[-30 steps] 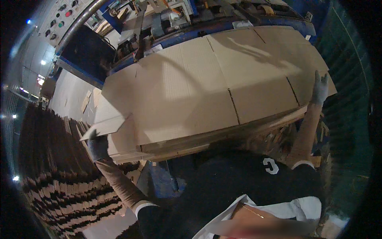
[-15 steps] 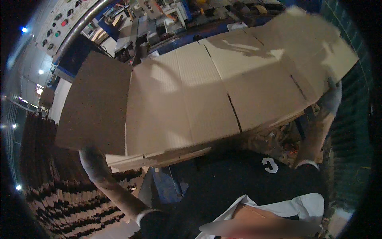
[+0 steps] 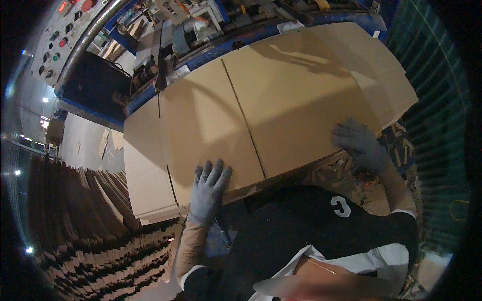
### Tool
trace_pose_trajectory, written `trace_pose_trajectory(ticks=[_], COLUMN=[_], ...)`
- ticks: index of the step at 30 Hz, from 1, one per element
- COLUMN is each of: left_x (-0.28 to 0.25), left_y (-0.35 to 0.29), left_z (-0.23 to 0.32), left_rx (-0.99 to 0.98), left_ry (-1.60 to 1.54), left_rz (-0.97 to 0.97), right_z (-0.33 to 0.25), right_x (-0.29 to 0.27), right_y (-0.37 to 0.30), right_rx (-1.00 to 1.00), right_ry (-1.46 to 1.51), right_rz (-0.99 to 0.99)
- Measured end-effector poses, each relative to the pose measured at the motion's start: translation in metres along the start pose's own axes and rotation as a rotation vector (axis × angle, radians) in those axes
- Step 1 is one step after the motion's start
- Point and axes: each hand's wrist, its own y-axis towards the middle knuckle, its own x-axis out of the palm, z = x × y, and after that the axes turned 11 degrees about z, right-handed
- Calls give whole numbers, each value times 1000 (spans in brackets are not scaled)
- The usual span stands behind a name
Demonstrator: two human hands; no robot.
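Observation:
A large creased cardboard sheet lies flat in front of me, with dark slots cut into it and its far edge against the machine. My left hand, in a grey glove, rests on the near edge with the fingers spread, left of the central slot. Farther right, my gloved right hand lies with its fingers stretched out over the near right part of the sheet. Neither hand holds anything. Beneath the sheet, edges of more cardboard show along the near side.
A blue machine with metal parts runs along the far side. Its control panel with buttons stands at far left. Tall stacks of cardboard fill the lower left. A green corrugated wall rises at right, and cardboard scraps lie below it.
The cardboard sheet has come down flat and its folded left flap now lies out of sight or flattened. Both hands have let go of its ends and moved inward onto its surface.

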Motion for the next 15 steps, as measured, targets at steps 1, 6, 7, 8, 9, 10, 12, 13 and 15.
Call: trace_pose_trajectory(ticks=[1,6,7,8,9,10,12,13,15], left_x=[0,13,17,22,27,32,44,50,60], left_y=[2,15,20,27,35,45,68,83,110], left_z=[-3,-34,-44,-54,-63,-73,-92,-103,-127], left_rx=[13,102,119,136,163,141,123,102,110], left_ry=[5,25,31,38,49,32,4,-11,-45], left_rz=[11,95,130,167,214,245,327,350,434], right_z=[6,61,71,82,93,102,117,126,142], right_x=[2,23,27,29,30,31,35,38,52], right_y=[3,25,31,40,49,59,80,92,115], right_rx=[6,4,-48,-105,-173,-103,22,20,-31], right_ry=[-31,-173,-205,-239,-255,-248,-196,-179,-114], right_rz=[-53,-107,-41,14,90,51,14,-3,37])
